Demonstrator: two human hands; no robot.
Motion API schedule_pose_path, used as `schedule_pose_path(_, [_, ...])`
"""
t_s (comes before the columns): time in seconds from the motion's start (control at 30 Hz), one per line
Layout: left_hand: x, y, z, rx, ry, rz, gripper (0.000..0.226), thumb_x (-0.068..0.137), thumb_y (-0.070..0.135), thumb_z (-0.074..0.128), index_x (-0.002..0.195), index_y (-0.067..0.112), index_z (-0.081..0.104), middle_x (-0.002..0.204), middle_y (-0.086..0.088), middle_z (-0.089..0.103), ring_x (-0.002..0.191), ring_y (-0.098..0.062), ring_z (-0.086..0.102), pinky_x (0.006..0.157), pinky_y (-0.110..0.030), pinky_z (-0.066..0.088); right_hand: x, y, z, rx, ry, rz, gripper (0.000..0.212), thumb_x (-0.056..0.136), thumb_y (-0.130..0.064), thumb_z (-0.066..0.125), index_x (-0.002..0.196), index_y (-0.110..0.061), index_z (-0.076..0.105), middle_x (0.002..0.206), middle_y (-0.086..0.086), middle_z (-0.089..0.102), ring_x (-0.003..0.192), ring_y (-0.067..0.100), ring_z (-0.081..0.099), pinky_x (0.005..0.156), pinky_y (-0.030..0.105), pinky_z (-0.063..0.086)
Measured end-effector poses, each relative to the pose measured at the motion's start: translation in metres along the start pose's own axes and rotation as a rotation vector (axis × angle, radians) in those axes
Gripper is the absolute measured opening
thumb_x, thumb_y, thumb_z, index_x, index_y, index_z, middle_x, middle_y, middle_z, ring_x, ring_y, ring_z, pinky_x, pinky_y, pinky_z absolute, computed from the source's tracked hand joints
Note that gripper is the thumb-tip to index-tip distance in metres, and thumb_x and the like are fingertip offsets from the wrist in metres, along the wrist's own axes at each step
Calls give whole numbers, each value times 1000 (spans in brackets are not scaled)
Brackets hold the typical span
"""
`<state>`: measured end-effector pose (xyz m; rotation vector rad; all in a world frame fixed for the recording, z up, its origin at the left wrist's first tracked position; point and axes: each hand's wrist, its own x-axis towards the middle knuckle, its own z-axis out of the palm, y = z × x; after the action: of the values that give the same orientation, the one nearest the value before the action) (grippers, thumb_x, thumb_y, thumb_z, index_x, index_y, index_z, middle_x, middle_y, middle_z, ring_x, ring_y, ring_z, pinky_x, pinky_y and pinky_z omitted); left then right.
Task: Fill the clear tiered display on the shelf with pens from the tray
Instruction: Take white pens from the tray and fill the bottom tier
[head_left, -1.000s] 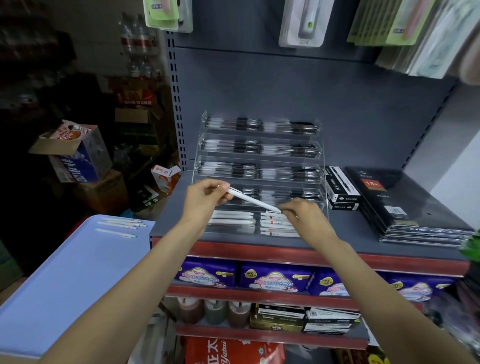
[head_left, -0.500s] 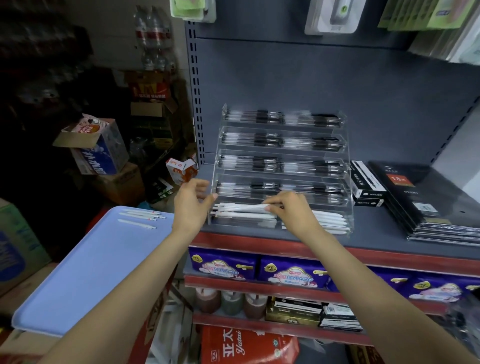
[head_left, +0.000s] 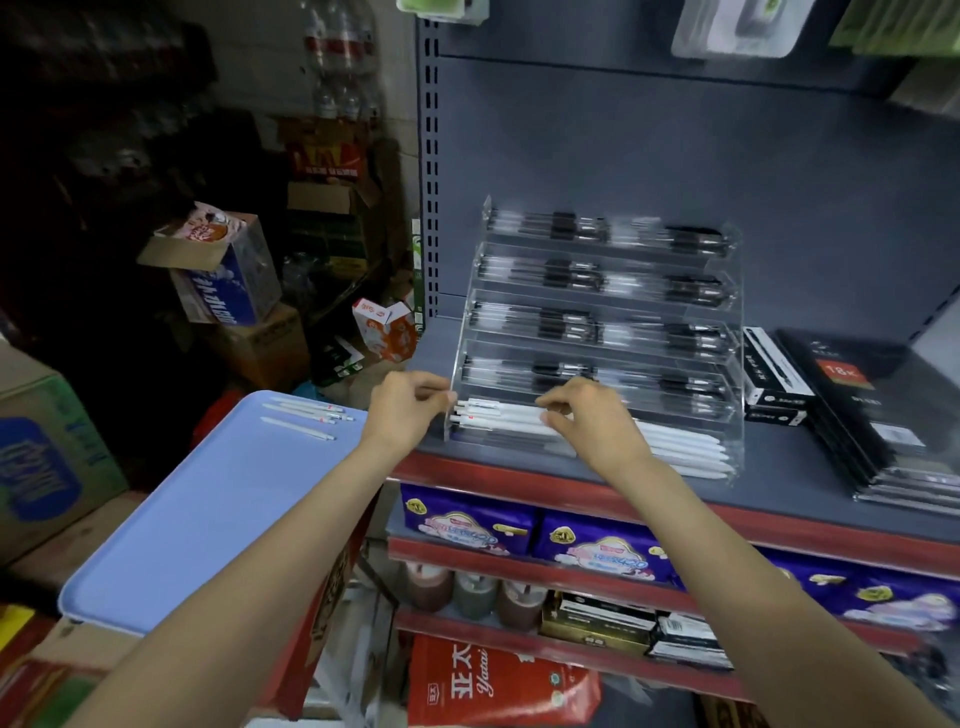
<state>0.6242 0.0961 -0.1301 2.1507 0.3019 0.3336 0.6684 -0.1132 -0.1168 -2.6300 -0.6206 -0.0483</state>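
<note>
The clear tiered display stands on the grey shelf. Its upper tiers hold black pens. White pens lie in the lowest tier, with more at its right end. My left hand is at the tier's left end, fingers curled and pinching the tip of a white pen. My right hand reaches over the tier's front and pinches the same row of white pens near the middle. The light blue tray sits at lower left with three white pens at its far edge.
Black pen boxes and a stack of dark notebooks lie right of the display. Purple packs fill the shelf below. Cardboard boxes are piled in the dark area on the left, behind the tray.
The white pen that both hands held in the air has come down into the lowest tier. Both hands have closed in on the row of white pens.
</note>
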Motion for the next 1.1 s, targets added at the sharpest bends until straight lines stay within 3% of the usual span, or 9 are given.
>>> schedule_pose_path(0.13, [3,-3,-17,-111,-5,30,9,83,16,68,93,15,69,84,-3,69,83,-16,67,86,-34,53,5,-31,-3,92,71,-71,22,91,-17,59,111,-14,68,102,4,64,87,14,60,80,13,38])
schedule_pose_path(0.27, [9,-27,-48,-58,51,49,14,87,16,64,99,10,69,92,-7,70,87,-18,65,83,-35,53,24,-85,7,159,95,-167,22,90,-15,58,110,-15,69,101,2,65,80,6,54,74,2,34])
schedule_pose_path(0.4, [22,-78,-92,34,65,-5,15,89,13,60,101,7,68,95,-10,70,85,-22,65,78,-33,52,51,-150,46,171,49,-228,24,93,-16,55,113,-17,67,106,3,63,89,12,57,81,18,43])
schedule_pose_path(0.57, [52,-157,-145,179,40,-74,18,90,12,57,104,5,67,101,-9,70,90,-23,64,70,-19,38,94,-217,119,141,-75,-232,26,94,-15,49,115,-14,65,108,8,61,98,25,58,85,42,50])
schedule_pose_path(0.77, [97,-245,-174,435,-215,-64,31,91,10,49,121,9,59,123,-13,59,110,-30,57,92,-35,45,143,-233,217,70,-263,-8,37,94,-18,50,131,-14,52,132,8,53,118,27,51,97,42,45])
schedule_pose_path(0.87, [113,-279,-169,555,-375,-69,39,91,17,38,126,10,54,130,-12,54,117,-29,52,95,-37,43,154,-227,256,40,-306,73,47,93,-19,52,138,-10,42,141,9,44,131,26,40,108,36,33])
schedule_pose_path(0.97, [124,-311,-157,589,-498,-27,46,96,19,35,142,15,37,150,-6,34,137,-23,32,112,-35,28,162,-217,284,-38,-421,112,59,95,-25,51,146,-9,26,151,9,30,140,25,26,116,34,20])
schedule_pose_path(1.1, [138,-334,-147,670,-587,79,59,96,8,34,150,19,11,158,2,5,145,-14,9,116,-29,14,173,-208,303,-89,-478,143,63,96,-25,49,149,-11,17,155,7,21,143,24,19,115,37,23])
